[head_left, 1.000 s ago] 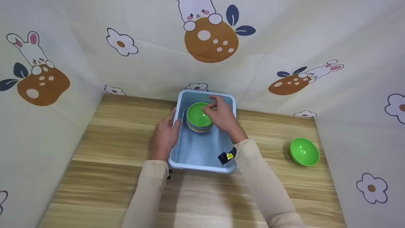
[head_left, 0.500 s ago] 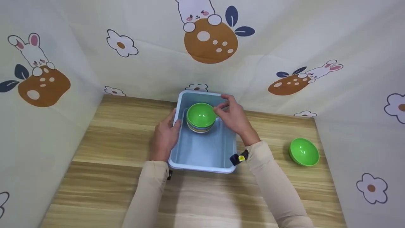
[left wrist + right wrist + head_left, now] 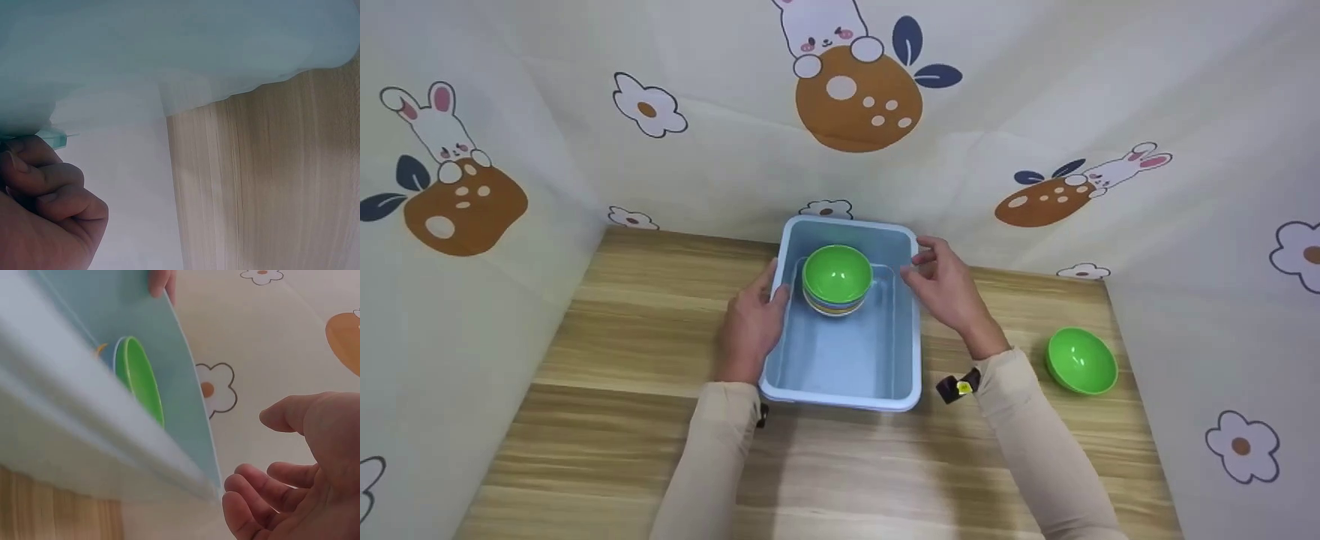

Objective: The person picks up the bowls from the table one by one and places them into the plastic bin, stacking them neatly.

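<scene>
A light blue plastic basin (image 3: 840,360) stands on the wooden table. Nested bowls sit in its far left part, a green bowl (image 3: 838,274) on top and blue, yellow and white rims below it. My left hand (image 3: 751,326) grips the basin's left rim, thumb over the edge and fingers outside. In the left wrist view its fingers (image 3: 62,183) look curled, partly cut off by the frame. My right hand (image 3: 949,289) is at the far right rim, holding nothing. The right wrist view shows its thumb and fingers (image 3: 270,486) spread apart and loosely bent.
A second green bowl (image 3: 1081,361) lies on the wooden table (image 3: 637,322) at the right, near the side cloth. Pale cloth (image 3: 720,150) printed with rabbits and flowers rises behind the basin and along both sides.
My right hand has moved right, from over the stacked bowls to the basin's right rim. The left hand stays on the left rim, and the bowls have kept their places.
</scene>
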Tool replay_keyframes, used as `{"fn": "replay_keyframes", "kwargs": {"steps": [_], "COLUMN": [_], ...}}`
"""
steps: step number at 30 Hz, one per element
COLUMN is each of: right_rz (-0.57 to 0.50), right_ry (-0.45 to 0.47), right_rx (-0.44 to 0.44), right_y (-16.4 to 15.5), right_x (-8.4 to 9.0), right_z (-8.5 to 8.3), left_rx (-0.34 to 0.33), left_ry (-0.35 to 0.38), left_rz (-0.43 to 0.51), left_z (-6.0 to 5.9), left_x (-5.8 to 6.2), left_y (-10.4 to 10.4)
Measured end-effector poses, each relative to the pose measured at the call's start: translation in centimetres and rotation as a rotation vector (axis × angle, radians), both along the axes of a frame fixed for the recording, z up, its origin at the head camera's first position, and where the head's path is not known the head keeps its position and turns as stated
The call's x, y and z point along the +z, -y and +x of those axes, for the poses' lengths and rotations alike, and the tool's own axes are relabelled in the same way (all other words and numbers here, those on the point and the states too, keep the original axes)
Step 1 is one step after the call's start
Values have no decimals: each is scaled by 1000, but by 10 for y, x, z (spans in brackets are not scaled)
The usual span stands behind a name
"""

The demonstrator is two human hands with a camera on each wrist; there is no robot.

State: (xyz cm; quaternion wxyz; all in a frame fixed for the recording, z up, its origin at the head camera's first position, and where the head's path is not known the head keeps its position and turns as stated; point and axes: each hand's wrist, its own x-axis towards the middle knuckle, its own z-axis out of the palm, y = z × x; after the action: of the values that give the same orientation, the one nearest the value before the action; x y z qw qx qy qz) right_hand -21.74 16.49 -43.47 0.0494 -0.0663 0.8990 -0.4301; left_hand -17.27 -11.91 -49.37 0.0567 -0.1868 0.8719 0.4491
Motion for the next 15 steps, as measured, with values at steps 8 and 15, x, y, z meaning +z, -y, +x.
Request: {"fn": "replay_keyframes", "kwargs": {"steps": [8, 15], "right_rz": [41, 108], "right_ry": [9, 33], "right_rx": [-27, -60], "right_y": [-27, -48], "right_x": [-2, -7], "right_z": [5, 10], "left_rx": [-1, 6], "left_ry": [-13, 3], "left_rz": [8, -1], "left_z": [0, -1], "left_x": [0, 0], "left_y": [-1, -1]}}
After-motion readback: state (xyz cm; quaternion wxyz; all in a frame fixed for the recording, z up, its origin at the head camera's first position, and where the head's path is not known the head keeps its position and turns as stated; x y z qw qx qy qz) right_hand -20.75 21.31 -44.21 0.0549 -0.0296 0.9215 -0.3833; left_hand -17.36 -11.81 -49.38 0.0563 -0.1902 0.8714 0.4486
